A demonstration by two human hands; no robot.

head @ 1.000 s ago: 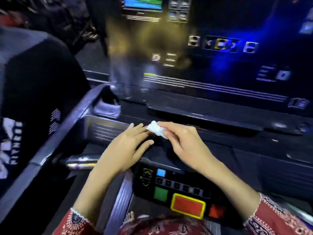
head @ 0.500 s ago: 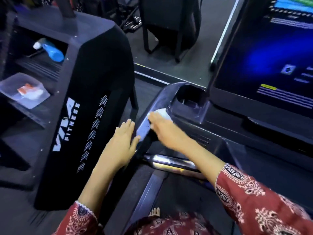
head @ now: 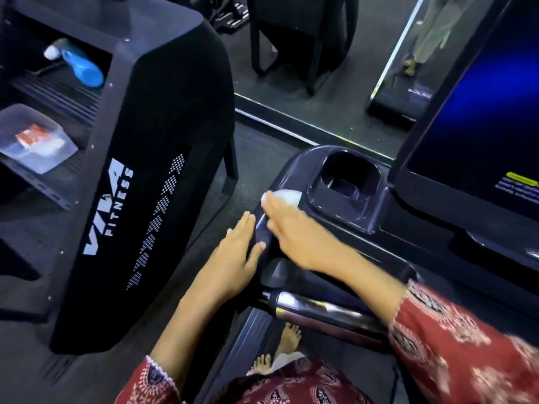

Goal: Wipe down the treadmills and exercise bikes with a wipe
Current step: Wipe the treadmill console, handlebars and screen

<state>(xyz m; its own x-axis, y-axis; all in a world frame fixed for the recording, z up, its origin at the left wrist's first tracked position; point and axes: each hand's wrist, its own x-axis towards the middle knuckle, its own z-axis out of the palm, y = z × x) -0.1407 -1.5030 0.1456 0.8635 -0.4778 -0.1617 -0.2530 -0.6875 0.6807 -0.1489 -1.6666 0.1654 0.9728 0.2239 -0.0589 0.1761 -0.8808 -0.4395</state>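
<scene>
White wipe (head: pixel 284 196) lay under the flat fingers of my right hand (head: pixel 294 231), pressed onto the near left corner of the treadmill console (head: pixel 379 223), just beside the cup holder (head: pixel 344 170) at its eight o'clock. That hand was not clenched: it was spread over the wipe and bore down on it, though blur hid the fingertips. My left hand (head: pixel 236 258) was released too. Its palm and straight fingers rested flat against the console's outer side, at seven o'clock from the wipe, and it grasped nothing.

I judged the step to be the wiping of this treadmill's console edge, with most of the machine not yet done. The next move would call for steady downward pressure while sliding the wipe round the cup holder's rim toward one o'clock, then perhaps down into the well. The wipe would have to stay bunched under my fingers so it did not slip out on the curved plastic.

For writing, the neighbouring machine (head: pixel 163 126) at my ten o'clock carried "VIA FITNESS" (head: pixel 109 211) in white up its black side panel. The screen (head: pixel 481 126) at two o'clock glowed blue, with a yellow tag and pale lines of text too small to read. A blue bottle (head: pixel 83 67) lay in the neighbour's tray; I could make out no label on it.
</scene>
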